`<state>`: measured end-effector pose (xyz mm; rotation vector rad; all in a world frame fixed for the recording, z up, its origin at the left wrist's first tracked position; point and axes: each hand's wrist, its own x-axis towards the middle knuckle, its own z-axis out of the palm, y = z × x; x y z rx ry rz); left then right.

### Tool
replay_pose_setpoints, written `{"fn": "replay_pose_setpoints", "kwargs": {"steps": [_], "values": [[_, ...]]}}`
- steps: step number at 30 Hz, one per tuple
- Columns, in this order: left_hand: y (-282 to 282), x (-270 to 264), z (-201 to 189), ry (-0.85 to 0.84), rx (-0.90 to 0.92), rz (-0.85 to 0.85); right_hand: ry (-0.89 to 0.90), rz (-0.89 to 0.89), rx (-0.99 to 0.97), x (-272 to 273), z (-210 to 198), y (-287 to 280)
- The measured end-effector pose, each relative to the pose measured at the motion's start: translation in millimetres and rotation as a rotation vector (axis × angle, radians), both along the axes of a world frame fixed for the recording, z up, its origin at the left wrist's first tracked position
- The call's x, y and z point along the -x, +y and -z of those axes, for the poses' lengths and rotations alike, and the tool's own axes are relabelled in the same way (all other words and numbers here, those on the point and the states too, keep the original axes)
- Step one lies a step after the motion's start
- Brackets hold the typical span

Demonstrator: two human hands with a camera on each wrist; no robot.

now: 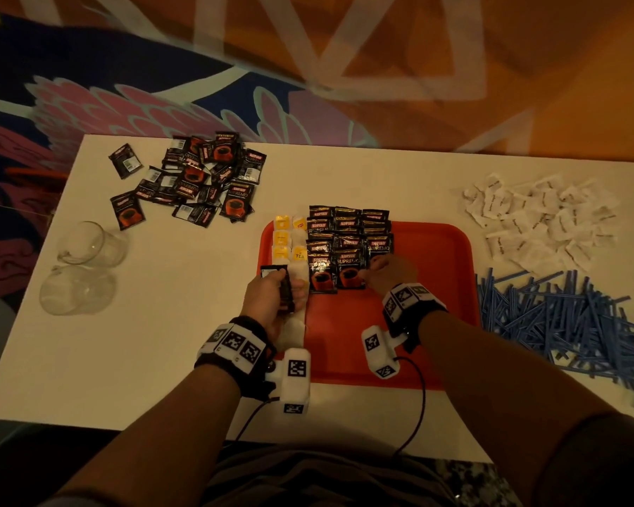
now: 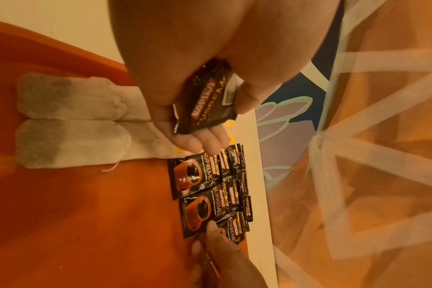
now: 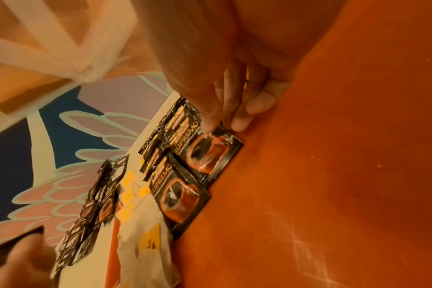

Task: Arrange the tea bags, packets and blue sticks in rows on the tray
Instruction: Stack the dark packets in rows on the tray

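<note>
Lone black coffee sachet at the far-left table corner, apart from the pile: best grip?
Judgement: pinch the black coffee sachet by its outer left edge, coming from above-left. It lies flat and thin on the white table, clear of the pile on that side, so fingers can slide under one edge.

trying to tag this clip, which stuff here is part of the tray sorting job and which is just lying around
Part of the job:
orange tray
tea bags
coffee packets in rows
loose packet pile
packets in left hand
white sachets
blue sticks
right hand

Just lying about:
two glass cups
white table
</note>
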<state>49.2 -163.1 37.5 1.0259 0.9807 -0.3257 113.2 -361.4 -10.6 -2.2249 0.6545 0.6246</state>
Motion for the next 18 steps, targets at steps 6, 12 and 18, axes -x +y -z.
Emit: {"fn": "replay_pose_setpoints", "kwargs": {"steps": [6, 12, 18], "values": [[-5, -7, -3, -0.073, -0.220, 0.098, -0.015, -0.175, -0.028, 4, -14, -3], [-20, -13, -10, -0.179, -0.195, 0.186, -0.076, -0.361, -0.505, 23, -59, 17], [-32, -16, -30, -0.198, -0.222, 0.208, -0.402, -0.250, -0.334, 25, -74, 15]]}}
